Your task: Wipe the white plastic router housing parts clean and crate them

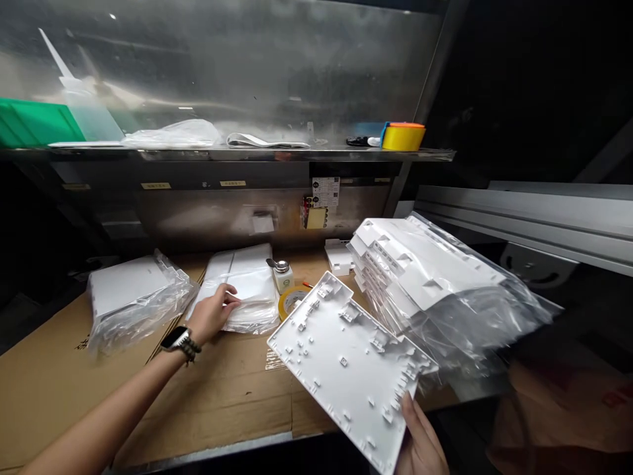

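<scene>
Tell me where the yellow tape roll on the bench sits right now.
In the head view, the yellow tape roll lies flat on the cardboard-covered bench near the centre, just right of the left hand, in front of the small pump bottle.

White plastic panel (349,362) tilted, ribbed side up.

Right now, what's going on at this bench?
A person holds a white plastic panel by its lower corner in the right hand, ribbed side up. The left hand rests on a stack of clear bags on the cardboard-covered bench. A pile of bagged panels sits to the right, another bagged bundle to the left.
</scene>
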Motion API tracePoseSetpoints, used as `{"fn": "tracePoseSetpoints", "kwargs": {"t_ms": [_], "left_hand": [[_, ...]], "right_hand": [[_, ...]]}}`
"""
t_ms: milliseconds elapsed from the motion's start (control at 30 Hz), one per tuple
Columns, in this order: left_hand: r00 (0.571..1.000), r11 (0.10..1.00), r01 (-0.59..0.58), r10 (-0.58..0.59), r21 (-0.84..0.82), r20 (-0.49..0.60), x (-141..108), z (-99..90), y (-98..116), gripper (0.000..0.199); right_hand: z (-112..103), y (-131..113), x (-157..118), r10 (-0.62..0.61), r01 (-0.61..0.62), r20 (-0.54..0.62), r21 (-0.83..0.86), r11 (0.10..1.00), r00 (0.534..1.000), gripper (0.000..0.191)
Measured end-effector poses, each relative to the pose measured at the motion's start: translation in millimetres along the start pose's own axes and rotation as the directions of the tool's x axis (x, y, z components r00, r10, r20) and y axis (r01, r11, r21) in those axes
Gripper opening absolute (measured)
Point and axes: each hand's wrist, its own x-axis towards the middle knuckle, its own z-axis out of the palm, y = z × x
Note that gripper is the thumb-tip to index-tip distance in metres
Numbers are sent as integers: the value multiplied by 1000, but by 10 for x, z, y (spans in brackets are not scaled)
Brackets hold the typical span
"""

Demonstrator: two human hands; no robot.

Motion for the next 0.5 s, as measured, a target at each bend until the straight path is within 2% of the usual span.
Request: {"fn": "tracePoseSetpoints", "kwargs": {"t_ms": [100,200,267,367,500], "left_hand": [[994,992,93,-87,-86,72,205,-173,-78,45],[960,952,218,-169,-216,223,353,-338,-119,30],[938,915,273,-185,-297,293,394,-422,-119,21],[937,873,288,-173,-394,302,372,-484,-85,22],[959,851,226,-108,-474,263,206,-441,61,50]], "right_hand": [[80,-22,-55,30,-27,-21,149,988,999,98],[92,-14,-89,40,-31,-50,172,985,998,95],[82,8,-94,38,-27,-63,166,986,997,93],[83,46,-73,47,-45,-11,162,986,999,82],[221,112,32,78,-87,132,59,994,988,68]]}}
